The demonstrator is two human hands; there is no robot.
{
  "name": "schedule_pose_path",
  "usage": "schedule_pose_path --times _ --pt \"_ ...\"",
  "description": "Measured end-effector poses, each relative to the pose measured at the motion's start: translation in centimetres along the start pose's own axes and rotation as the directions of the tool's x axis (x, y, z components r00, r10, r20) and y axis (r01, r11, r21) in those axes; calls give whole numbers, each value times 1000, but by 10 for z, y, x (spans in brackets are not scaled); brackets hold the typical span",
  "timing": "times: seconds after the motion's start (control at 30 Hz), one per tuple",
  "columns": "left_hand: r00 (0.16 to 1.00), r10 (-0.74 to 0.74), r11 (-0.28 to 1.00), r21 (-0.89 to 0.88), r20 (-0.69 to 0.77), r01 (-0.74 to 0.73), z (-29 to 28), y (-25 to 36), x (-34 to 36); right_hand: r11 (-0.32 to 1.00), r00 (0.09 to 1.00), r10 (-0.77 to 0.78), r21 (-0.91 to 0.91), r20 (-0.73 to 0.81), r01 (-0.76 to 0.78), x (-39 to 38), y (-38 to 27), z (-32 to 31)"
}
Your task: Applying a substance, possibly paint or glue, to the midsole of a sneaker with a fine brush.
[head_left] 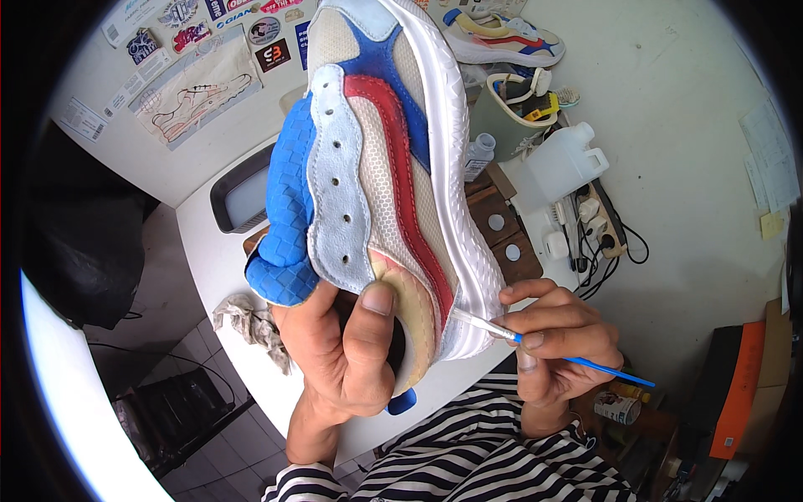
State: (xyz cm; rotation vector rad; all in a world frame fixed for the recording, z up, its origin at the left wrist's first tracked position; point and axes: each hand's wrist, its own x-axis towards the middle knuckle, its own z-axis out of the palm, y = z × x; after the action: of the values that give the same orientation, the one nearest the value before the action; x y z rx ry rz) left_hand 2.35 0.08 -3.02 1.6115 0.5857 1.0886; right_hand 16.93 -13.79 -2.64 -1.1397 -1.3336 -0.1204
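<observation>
A multicoloured sneaker with a thick white sole is held up over the table, toe pointing away from me. My left hand grips it at the heel opening, thumb on the collar and the other fingers partly hidden. Blue woven-pattern material forms its tongue, beside the pale blue lace panel with bare eyelets. Between the fingers of my right hand is a thin paintbrush with a blue handle. Its pale tip touches or nearly touches the shoe where upper and sole meet near the heel.
Behind, another sneaker lies near the wall. To the right stand a bucket of brushes, a small bottle, a white jug and a power strip with cables. A dark tray and crumpled cloth lie left.
</observation>
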Motion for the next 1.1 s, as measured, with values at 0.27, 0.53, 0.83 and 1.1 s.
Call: schedule_pose_path --times 0.27,0.53,0.83,1.1 --pt "1000 19 1000 -15 -11 -19 1 0 0 1000 1000 -7 -3 1 7 0 2 0" --pt "999 -49 998 -33 18 50 0 1 -2 997 999 11 74 -35 -9 -4 1 0" --pt "998 -68 997 -36 12 69 -1 2 -2 999 998 -40 -21 48 41 -3 -1 1" --pt "997 -74 997 -16 7 74 -2 3 -3 999 998 -28 -30 58 29 -4 -1 1"
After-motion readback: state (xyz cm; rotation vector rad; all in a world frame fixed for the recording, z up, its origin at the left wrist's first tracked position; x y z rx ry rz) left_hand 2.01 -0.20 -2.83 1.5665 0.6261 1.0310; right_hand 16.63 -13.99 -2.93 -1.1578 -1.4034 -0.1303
